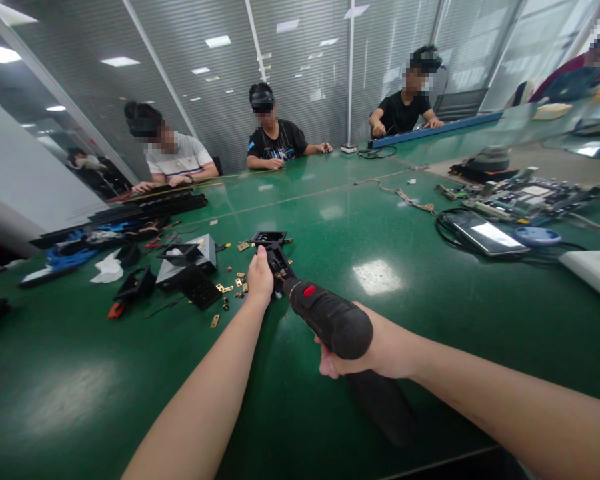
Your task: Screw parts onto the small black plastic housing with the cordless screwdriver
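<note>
My right hand (347,350) is wrapped round the grip of a black cordless drill (325,317) with a red switch on its top. The drill points away from me, its bit reaching a black plastic housing (281,261). My left hand (261,277) grips that housing from the left, thumb on top. Whether the bit sits on a screw is too small to tell. Just beyond lies another black frame-like part (269,237). Several small brass plates (227,288) and fittings are scattered to the left of my left hand.
At left are a grey metal box (207,252), black plastic parts (200,288), a white tissue (109,268) and blue gloves (70,259). A phone-like device (487,232) and circuit boards (530,193) lie at right. Several people sit across the green table (320,200).
</note>
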`<state>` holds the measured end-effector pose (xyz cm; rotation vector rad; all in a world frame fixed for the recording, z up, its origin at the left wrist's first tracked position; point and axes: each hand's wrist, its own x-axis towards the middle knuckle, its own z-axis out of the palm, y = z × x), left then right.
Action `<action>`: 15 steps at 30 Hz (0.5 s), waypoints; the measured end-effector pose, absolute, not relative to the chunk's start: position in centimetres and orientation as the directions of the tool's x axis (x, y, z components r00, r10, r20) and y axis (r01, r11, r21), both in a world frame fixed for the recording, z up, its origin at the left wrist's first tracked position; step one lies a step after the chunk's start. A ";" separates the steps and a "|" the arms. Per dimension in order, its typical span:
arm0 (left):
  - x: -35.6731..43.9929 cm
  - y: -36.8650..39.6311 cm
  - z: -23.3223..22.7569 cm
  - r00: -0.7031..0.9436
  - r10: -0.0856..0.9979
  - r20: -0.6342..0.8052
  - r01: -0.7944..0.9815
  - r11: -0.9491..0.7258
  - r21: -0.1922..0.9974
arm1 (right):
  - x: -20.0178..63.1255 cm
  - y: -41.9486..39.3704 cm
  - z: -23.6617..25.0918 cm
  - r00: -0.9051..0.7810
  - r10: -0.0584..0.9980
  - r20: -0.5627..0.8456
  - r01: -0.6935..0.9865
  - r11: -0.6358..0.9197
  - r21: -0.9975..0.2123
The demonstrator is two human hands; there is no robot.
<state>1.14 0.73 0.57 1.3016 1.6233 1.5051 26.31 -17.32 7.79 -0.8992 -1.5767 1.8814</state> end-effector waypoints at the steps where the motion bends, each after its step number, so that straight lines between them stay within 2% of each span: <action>1: 1.2 0.7 0.6 -0.370 0.908 0.199 0.265 -0.102 0.959 | 26.3 -17.3 7.8 -0.646 0.746 -0.162 0.026 -0.190 -0.981; 7: 1.1 0.8 0.4 -0.359 0.906 0.222 0.274 -0.125 0.953 | 26.5 -17.4 7.9 -0.658 0.745 -0.113 -0.008 -0.156 -0.988; 15: 1.1 0.8 0.5 -0.364 0.909 0.204 0.271 -0.106 0.957 | 26.4 -17.2 7.6 -0.665 0.738 -0.114 -0.026 -0.175 -0.984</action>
